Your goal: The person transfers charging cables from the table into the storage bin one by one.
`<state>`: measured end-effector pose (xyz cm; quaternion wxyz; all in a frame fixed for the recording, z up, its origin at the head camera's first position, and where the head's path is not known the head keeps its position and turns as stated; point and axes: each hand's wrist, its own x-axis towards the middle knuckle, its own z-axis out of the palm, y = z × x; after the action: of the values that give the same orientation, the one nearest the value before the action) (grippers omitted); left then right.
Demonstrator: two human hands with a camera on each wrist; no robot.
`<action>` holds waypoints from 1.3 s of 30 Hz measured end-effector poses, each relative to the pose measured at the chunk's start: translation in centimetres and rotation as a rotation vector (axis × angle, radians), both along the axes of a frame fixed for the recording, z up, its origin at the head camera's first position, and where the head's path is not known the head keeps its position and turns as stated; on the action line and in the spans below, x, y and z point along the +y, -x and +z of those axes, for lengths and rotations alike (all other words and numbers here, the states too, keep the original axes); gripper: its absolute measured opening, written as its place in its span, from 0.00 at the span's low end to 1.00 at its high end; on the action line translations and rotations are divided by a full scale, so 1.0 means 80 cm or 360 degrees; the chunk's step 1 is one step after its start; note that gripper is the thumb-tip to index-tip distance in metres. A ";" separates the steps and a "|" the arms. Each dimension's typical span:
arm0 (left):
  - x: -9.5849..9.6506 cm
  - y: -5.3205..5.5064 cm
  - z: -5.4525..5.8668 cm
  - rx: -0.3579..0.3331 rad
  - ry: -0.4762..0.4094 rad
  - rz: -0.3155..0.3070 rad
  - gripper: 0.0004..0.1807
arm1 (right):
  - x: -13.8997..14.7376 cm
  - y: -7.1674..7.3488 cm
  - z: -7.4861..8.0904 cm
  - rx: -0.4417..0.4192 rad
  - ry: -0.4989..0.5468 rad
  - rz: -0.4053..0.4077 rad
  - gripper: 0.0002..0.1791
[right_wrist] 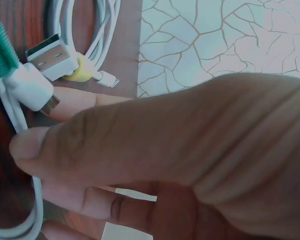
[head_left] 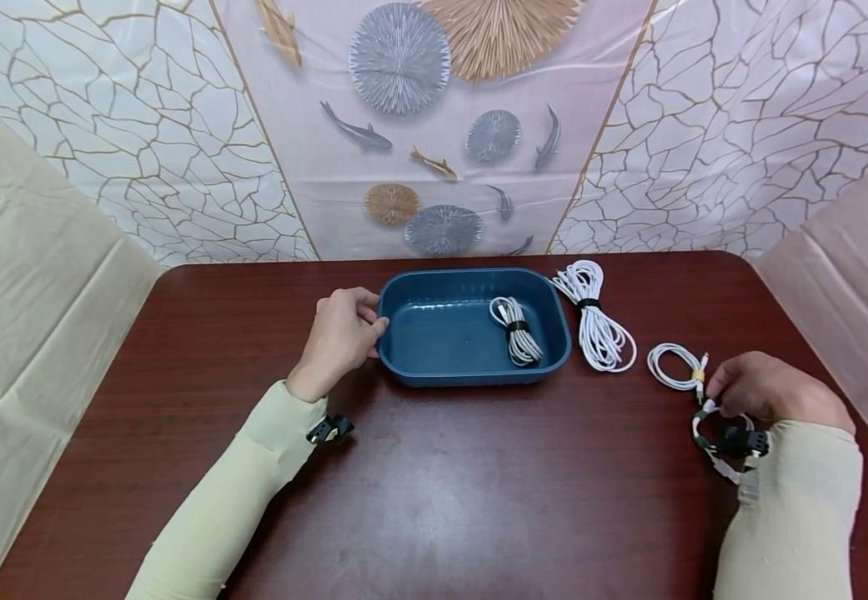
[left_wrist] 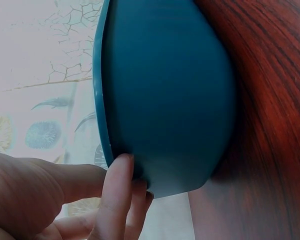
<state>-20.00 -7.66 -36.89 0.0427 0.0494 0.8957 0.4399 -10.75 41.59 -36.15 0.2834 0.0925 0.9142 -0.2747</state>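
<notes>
My left hand point(head_left: 339, 333) grips the left end of a blue plastic tub point(head_left: 471, 380), pinching its rim between thumb and fingers. Inside the tub, toward its right end, lies a grey-white cable bundle point(head_left: 518, 329) bound with a black tie. At the right of the table, my right hand point(head_left: 790, 390) holds a thin white USB cable point(right_wrist: 38, 200) with its thumb across the strands. A green tie point(right_wrist: 2, 52) wraps this cable near its plug. Just beyond the fingertips is a coiled white cable point(right_wrist: 107, 42) with a yellow tie point(head_left: 698, 376).
A larger white cable bundle point(head_left: 599, 329) with a black tie lies right beside the tub. The dark red-brown table point(head_left: 464, 500) ends at a patterned backdrop point(head_left: 449, 175), and pale cloth point(head_left: 28, 292) hangs along the sides.
</notes>
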 end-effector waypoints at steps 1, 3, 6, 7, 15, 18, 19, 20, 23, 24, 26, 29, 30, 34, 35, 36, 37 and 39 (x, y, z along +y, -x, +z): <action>0.000 0.000 0.000 -0.0002 -0.0003 -0.0003 0.20 | 0.001 0.001 -0.001 -0.0006 -0.0002 0.0002 0.09; -0.001 0.000 0.001 -0.0004 -0.0007 -0.0006 0.20 | 0.004 0.002 -0.002 -0.0016 -0.0001 0.0001 0.10; -0.001 -0.001 0.001 -0.0011 -0.0010 -0.0010 0.20 | 0.007 0.001 -0.002 -0.0043 0.0013 -0.0025 0.11; -0.001 -0.001 0.002 -0.0013 -0.0011 -0.0010 0.20 | 0.008 0.001 -0.002 -0.0043 0.0019 -0.0028 0.12; 0.000 0.000 0.002 -0.0011 -0.0008 -0.0018 0.20 | 0.010 0.001 -0.001 -0.0016 -0.0004 -0.0036 0.12; -0.001 0.000 0.002 -0.0010 -0.0007 -0.0023 0.20 | 0.013 0.002 -0.002 -0.0013 -0.0005 -0.0038 0.11; -0.001 0.000 0.001 -0.0009 -0.0006 -0.0025 0.20 | 0.014 0.002 -0.003 -0.0009 -0.0017 -0.0035 0.11; -0.001 0.000 0.001 -0.0008 -0.0007 -0.0025 0.20 | 0.014 0.002 -0.003 -0.0005 -0.0029 -0.0034 0.11; -0.001 0.000 0.001 -0.0003 -0.0007 -0.0022 0.20 | 0.017 0.002 -0.005 0.0022 -0.0074 -0.0014 0.10; -0.001 0.000 0.001 -0.0003 -0.0006 -0.0021 0.20 | 0.018 0.002 -0.006 0.0030 -0.0095 -0.0010 0.09; -0.001 -0.001 0.002 -0.0002 -0.0003 -0.0021 0.20 | 0.020 0.001 -0.007 0.0038 -0.0102 -0.0007 0.07; -0.001 0.000 0.002 -0.0002 -0.0003 -0.0020 0.20 | 0.021 -0.001 -0.009 0.0043 -0.0111 0.0007 0.06; -0.001 0.000 0.001 -0.0004 -0.0006 -0.0018 0.20 | 0.021 -0.002 -0.009 0.0042 -0.0106 0.0015 0.06; 0.000 0.001 0.001 -0.0014 -0.0018 -0.0002 0.20 | 0.020 -0.004 -0.009 0.0028 -0.0090 0.0034 0.07; 0.000 0.001 0.001 -0.0018 -0.0019 0.0002 0.20 | 0.020 -0.004 -0.008 0.0024 -0.0088 0.0040 0.07; 0.000 0.001 0.001 -0.0018 -0.0018 0.0001 0.20 | 0.020 -0.005 -0.008 0.0020 -0.0083 0.0042 0.07; 0.000 0.001 0.001 -0.0020 -0.0018 0.0000 0.20 | 0.020 -0.005 -0.008 0.0010 -0.0087 0.0039 0.07; 0.000 0.001 0.001 -0.0026 -0.0019 -0.0003 0.20 | 0.020 -0.005 -0.007 -0.0012 -0.0078 0.0038 0.07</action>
<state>-20.07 -7.68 -36.82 0.0502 0.0468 0.8925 0.4457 -10.32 43.19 -36.68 0.2878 0.0896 0.9206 -0.2484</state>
